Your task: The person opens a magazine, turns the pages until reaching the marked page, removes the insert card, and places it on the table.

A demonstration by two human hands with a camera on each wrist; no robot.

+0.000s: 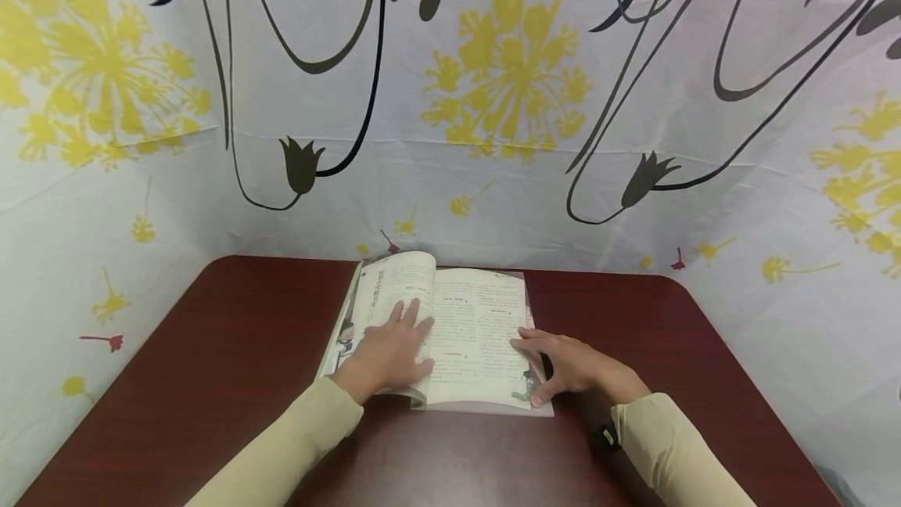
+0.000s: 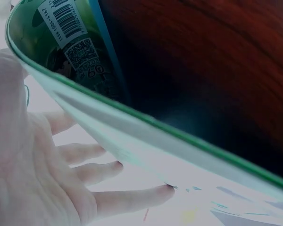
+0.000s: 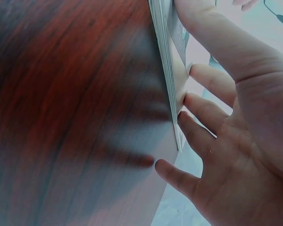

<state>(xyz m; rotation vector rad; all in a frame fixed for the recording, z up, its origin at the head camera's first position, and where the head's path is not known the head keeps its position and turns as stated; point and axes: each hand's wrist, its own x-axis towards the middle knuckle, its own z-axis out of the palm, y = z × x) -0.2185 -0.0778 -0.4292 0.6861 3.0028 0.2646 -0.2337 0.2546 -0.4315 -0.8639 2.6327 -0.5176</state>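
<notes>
An open magazine (image 1: 468,335) with printed text pages lies on the dark red table, its left pages curving up. My left hand (image 1: 387,354) rests flat on the left page, fingers spread and thumb near the fold. In the left wrist view, the green back cover (image 2: 63,52) bends up off the table and shows a barcode. At the magazine's right edge is my right hand (image 1: 577,366), thumb on the lower corner and fingertips along the side. The right wrist view has those fingers (image 3: 198,132) against the stacked page edges (image 3: 165,61), loosely bent, with the little finger at the tabletop.
The wooden table (image 1: 246,350) extends on both sides of the magazine and in front of it. A white cloth (image 1: 338,100) with yellow and dark plant prints hangs behind and at the sides. A dark band (image 1: 607,438) is on the right wrist.
</notes>
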